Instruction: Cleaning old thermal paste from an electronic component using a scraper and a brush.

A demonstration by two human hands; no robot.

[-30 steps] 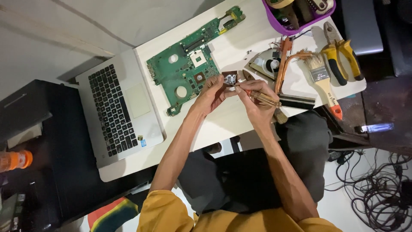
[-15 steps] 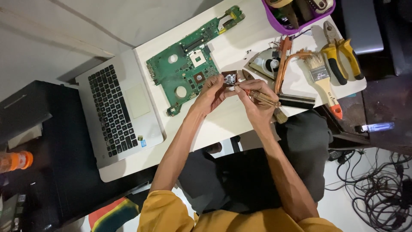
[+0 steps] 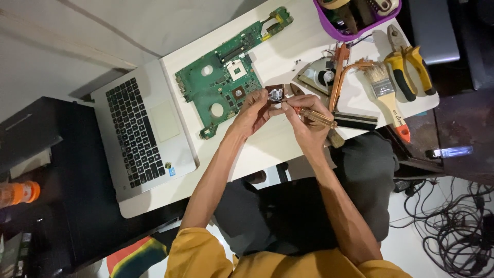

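My left hand (image 3: 253,110) pinches a small dark square chip (image 3: 275,94) over the white table (image 3: 278,141). My right hand (image 3: 302,119) grips a screwdriver with a clear amber handle (image 3: 315,116), its tip touching the chip. A green laptop motherboard (image 3: 224,82) lies flat just left of my left hand. Beyond the chip, a copper heat pipe with a fan (image 3: 329,77) rests on the table.
A silver laptop base with keyboard (image 3: 141,131) sits at the table's left. To the right lie a paintbrush (image 3: 387,100) and yellow-handled pliers (image 3: 409,72). A purple tray (image 3: 355,15) of tools stands at the far edge. Cables (image 3: 453,226) cover the floor at right.
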